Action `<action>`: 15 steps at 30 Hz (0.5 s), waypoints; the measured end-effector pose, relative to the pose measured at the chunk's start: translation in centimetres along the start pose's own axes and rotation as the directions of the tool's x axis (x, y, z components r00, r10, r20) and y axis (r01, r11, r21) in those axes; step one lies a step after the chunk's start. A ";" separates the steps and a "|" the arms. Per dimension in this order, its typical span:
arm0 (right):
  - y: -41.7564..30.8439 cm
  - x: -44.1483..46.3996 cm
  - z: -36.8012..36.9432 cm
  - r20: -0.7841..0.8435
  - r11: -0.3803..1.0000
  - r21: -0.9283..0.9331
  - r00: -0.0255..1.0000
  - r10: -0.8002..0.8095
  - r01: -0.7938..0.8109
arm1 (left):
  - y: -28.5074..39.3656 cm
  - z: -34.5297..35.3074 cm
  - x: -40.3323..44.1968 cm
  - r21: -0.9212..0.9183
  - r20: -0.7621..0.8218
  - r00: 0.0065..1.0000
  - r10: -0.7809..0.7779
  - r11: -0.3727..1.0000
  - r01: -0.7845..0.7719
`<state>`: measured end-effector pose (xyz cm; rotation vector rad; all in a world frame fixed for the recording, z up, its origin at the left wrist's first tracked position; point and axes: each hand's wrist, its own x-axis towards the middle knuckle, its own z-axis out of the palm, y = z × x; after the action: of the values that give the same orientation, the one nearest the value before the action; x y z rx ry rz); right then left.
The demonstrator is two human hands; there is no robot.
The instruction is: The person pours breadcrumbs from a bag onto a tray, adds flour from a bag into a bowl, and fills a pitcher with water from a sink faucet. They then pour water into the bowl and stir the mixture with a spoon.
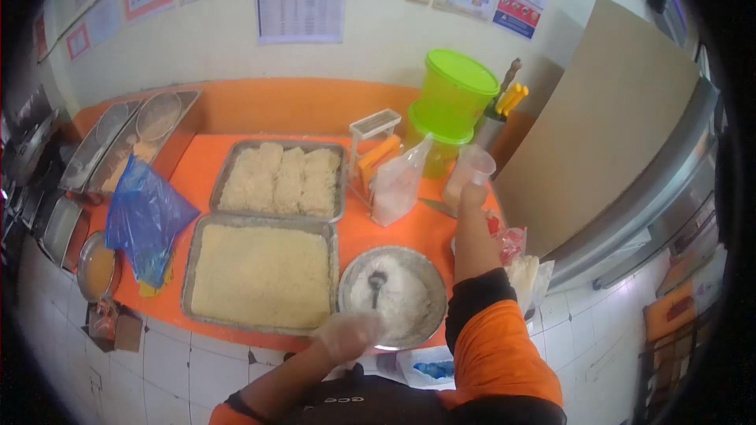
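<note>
The person's two hands are well apart. The right hand (472, 195) is at the near side of a clear jug (466, 168) at the far right of the orange worktop (366, 232); the fingers are too indistinct to tell whether they clamp on it. The left hand (350, 337), in a clear glove, is blurred at the near left rim of a metal bowl (432, 290); its grip cannot be told. The bowl contains white powder (403, 291) and a dark spoon (377, 278). To its left is a tray (333, 267) of pale crumbs (260, 271); coated pieces (276, 179) fill the tray behind
</note>
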<state>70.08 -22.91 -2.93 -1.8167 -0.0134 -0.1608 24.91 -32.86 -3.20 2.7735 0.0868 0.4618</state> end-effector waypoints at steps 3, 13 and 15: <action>-2.7 -3.7 -2.5 0.141 0.957 0.268 0.979 -0.150 0.108 | 2.4 0.5 1.9 -0.292 0.150 0.985 -0.084 0.948 0.125; -4.8 -24.1 -23.3 0.954 0.604 -0.297 0.204 0.219 0.740 | 3.5 -2.7 0.0 0.018 0.088 0.972 0.216 0.976 -0.219; -4.6 -25.5 -23.8 0.927 0.646 -0.356 0.168 0.335 0.676 | 4.8 -4.9 0.4 0.027 0.273 0.951 0.143 0.987 -0.156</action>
<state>41.92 -42.75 4.24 -2.4088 -1.4001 1.1113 23.74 -35.80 2.86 2.8728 -0.1796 0.1124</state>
